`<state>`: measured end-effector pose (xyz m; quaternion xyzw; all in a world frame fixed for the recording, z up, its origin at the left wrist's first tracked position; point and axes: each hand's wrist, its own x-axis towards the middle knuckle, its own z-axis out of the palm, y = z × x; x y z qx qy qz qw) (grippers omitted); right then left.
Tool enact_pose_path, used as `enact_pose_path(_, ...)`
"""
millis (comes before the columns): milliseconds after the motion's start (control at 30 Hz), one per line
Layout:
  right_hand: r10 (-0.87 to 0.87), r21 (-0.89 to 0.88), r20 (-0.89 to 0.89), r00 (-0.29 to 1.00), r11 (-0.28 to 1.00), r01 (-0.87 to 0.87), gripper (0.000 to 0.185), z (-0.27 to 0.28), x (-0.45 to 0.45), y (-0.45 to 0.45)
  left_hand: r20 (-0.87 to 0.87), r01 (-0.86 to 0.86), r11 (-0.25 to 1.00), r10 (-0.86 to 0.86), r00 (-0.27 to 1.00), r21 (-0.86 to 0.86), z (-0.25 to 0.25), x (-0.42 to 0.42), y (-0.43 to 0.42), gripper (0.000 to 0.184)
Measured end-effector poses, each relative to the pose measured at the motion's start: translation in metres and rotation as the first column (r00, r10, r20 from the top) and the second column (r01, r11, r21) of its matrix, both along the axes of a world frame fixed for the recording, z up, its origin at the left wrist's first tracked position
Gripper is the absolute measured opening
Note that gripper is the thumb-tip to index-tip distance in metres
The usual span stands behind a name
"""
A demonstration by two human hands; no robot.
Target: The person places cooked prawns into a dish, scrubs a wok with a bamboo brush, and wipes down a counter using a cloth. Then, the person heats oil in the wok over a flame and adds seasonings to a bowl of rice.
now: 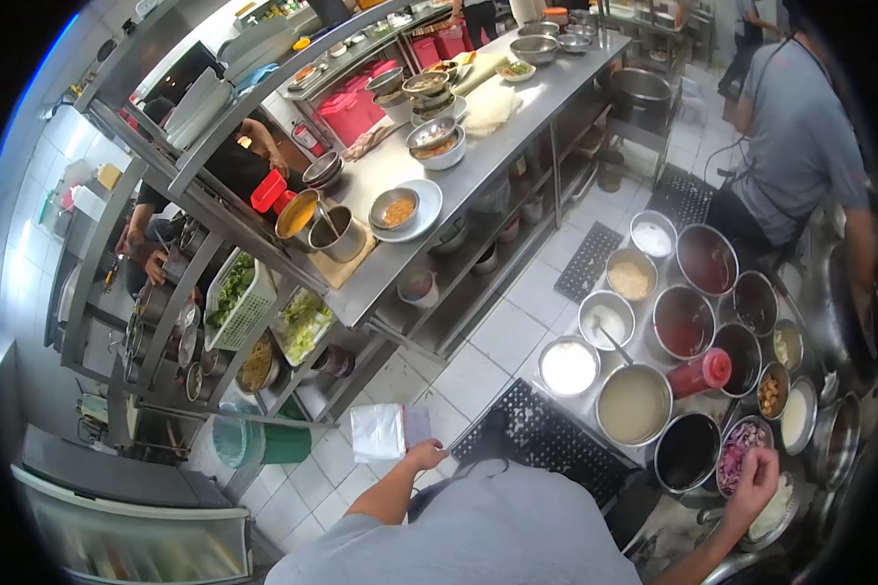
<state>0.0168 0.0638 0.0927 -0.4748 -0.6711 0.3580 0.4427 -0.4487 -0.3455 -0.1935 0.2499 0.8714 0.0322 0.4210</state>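
- The left hand [424,455] is above the tiled floor [498,344], its fingers bent at the edge of a white packet [377,433]; whether they grasp it, I cannot tell.
- The packet lies just beyond that hand, left of the black mat [548,421].
- The right hand [757,480] is over the chopped red onion [738,450], fingers curled together; whether they hold any pieces, I cannot tell.
- The onion is in a metal bowl, right beside a pot [656,453] of dark liquid.
- Near that pot, a red squeeze bottle [700,373] lies tilted beside a pot of pale sauce [632,407] with a ladle [612,341] in it.
- A co-worker [800,136] in a grey shirt stands beyond the pots.
- Across the aisle, a steel table [363,298] carries bowls and pans.
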Motion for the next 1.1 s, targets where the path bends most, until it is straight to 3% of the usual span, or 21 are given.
enact_pose_path(33, -0.017, -0.059, -0.026, 1.000, 0.998, 0.015, 0.003, 0.017, -0.020, -0.019, -0.024, -0.010, 1.000, 0.011, 1.000, 0.029, 0.009, -0.008, 0.008, 0.056)
enact_pose_path(133, 0.168, 0.026, -0.005, 0.986, 0.986, -0.168, 0.011, 0.034, -0.062, -0.058, -0.108, -0.051, 0.971, 0.078, 0.991, 0.234, 0.018, -0.060, 0.042, 0.052)
enact_pose_path(167, 0.232, 0.005, 0.002, 0.973, 0.973, -0.232, 0.013, 0.040, -0.081, -0.070, -0.083, -0.145, 0.926, 0.185, 0.979, 0.349, 0.026, -0.085, 0.060, 0.047)
enact_pose_path(233, 0.360, -0.041, 0.021, 0.933, 0.932, -0.359, 0.019, 0.053, -0.122, -0.091, -0.102, -0.171, 0.809, 0.273, 0.957, 0.563, 0.043, -0.140, 0.097, 0.045)
enact_pose_path(367, 0.519, -0.361, 0.070, 0.852, 0.809, -0.463, 0.042, 0.042, -0.207, -0.121, -0.185, -0.087, 0.552, 0.417, 0.890, 0.829, 0.129, -0.253, 0.171, 0.045)
enact_pose_path(400, 0.584, -0.472, 0.130, 0.801, 0.747, -0.468, 0.042, 0.039, -0.225, -0.127, -0.171, -0.093, 0.460, 0.500, 0.849, 0.883, 0.113, -0.292, 0.184, 0.047)
enact_pose_path(433, 0.583, -0.503, 0.163, 0.796, 0.743, -0.441, 0.041, 0.027, -0.240, -0.134, -0.206, -0.061, 0.437, 0.538, 0.817, 0.897, 0.123, -0.319, 0.194, 0.052)
enact_pose_path(500, 0.545, -0.541, 0.258, 0.797, 0.766, -0.349, 0.039, -0.001, -0.257, -0.151, 0.219, -0.444, 0.300, 0.564, 0.796, 0.845, 0.152, -0.354, 0.220, 0.057)
enact_pose_path(567, 0.466, -0.532, 0.383, 0.798, 0.817, -0.221, 0.037, -0.033, -0.256, -0.168, 0.433, -0.609, 0.235, 0.518, 0.738, 0.758, 0.159, -0.380, 0.240, 0.051)
enact_pose_path(600, 0.396, -0.558, 0.354, 0.847, 0.817, -0.148, 0.036, -0.054, -0.251, -0.176, 0.533, -0.686, 0.209, 0.489, 0.691, 0.697, 0.161, -0.388, 0.248, 0.048)
enact_pose_path(700, 0.184, -0.666, 0.246, 0.952, 0.745, 0.029, 0.032, -0.125, -0.217, -0.210, 0.590, -0.698, 0.181, 0.413, 0.694, 0.693, 0.162, -0.395, 0.262, 0.050)
enact_pose_path(767, 0.210, -0.687, 0.362, 0.908, 0.719, 0.107, 0.033, -0.175, -0.187, -0.241, 0.632, -0.716, 0.107, 0.394, 0.668, 0.690, 0.157, -0.394, 0.270, 0.050)
enact_pose_path(833, 0.254, -0.647, 0.466, 0.848, 0.751, 0.130, 0.039, -0.180, -0.181, -0.262, 0.508, -0.606, 0.114, 0.437, 0.743, 0.788, 0.149, -0.381, 0.274, 0.050)
enact_pose_path(867, 0.177, -0.654, 0.475, 0.862, 0.726, 0.212, 0.034, -0.192, -0.177, -0.272, 0.439, -0.543, 0.118, 0.461, 0.772, 0.831, 0.144, -0.374, 0.273, 0.050)
enact_pose_path(900, 0.102, -0.664, 0.484, 0.869, 0.690, 0.288, 0.030, -0.223, -0.163, -0.294, 0.220, -0.357, 0.220, 0.475, 0.852, 0.908, 0.126, -0.373, 0.273, 0.048)
enact_pose_path(933, 0.030, -0.674, 0.493, 0.870, 0.645, 0.360, 0.026, -0.243, -0.153, -0.316, 0.216, -0.368, 0.214, 0.513, 0.831, 0.905, 0.120, -0.364, 0.267, 0.046)
enact_pose_path(1000, 0.092, -0.717, 0.529, 0.844, 0.581, 0.386, 0.028, -0.247, -0.153, -0.337, 0.213, -0.386, 0.190, 0.584, 0.784, 0.903, 0.116, -0.346, 0.269, 0.043)
enact_pose_path(1100, 0.201, -0.767, 0.540, 0.817, 0.517, 0.380, 0.030, -0.245, -0.163, -0.345, 0.685, -0.840, -0.050, 0.606, 0.405, 0.541, 0.138, -0.337, 0.280, 0.037)
